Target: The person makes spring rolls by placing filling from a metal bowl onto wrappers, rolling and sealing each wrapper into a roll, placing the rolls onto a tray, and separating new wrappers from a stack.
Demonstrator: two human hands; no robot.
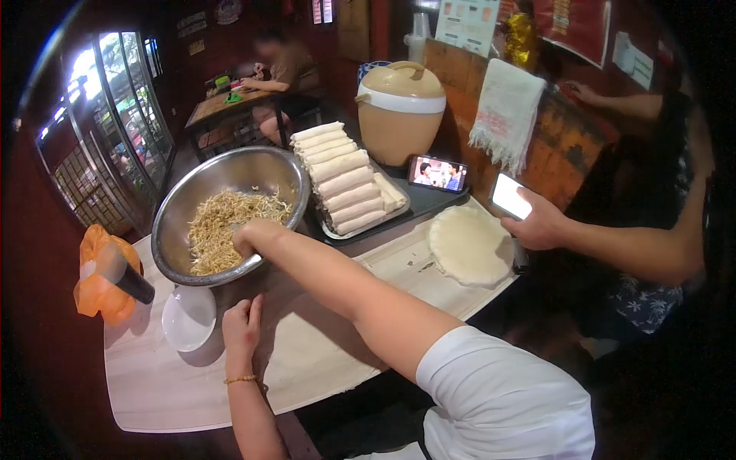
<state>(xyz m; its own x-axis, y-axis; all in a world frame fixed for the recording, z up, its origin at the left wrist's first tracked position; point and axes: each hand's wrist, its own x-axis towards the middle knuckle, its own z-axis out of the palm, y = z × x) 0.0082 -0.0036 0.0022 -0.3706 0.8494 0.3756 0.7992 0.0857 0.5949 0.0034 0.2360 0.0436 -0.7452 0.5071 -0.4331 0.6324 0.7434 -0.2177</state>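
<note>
My right hand [249, 237] reaches into a large steel bowl [175, 253], its fingers curled into a heap of cooked bean sprouts [212, 222]. The fingertips are partly hidden by the hand itself and the sprouts. My left hand [243, 325] rests over the table below the bowl, with a beaded bracelet at its wrist. Its fingers are folded in and nothing shows in them. Just left of it lies a small white plate [189, 318]. To the right, a round stack of pale thin wrappers [471, 245] sits on the table.
Rolled spring rolls [341, 180] are piled on a tray behind the bowl. A phone playing video [438, 174] stands by a tan drink cooler [402, 115]. An orange plastic bag [100, 272] and a dark cup [132, 277] are at left. Another person's hand [539, 222] holds a phone at right.
</note>
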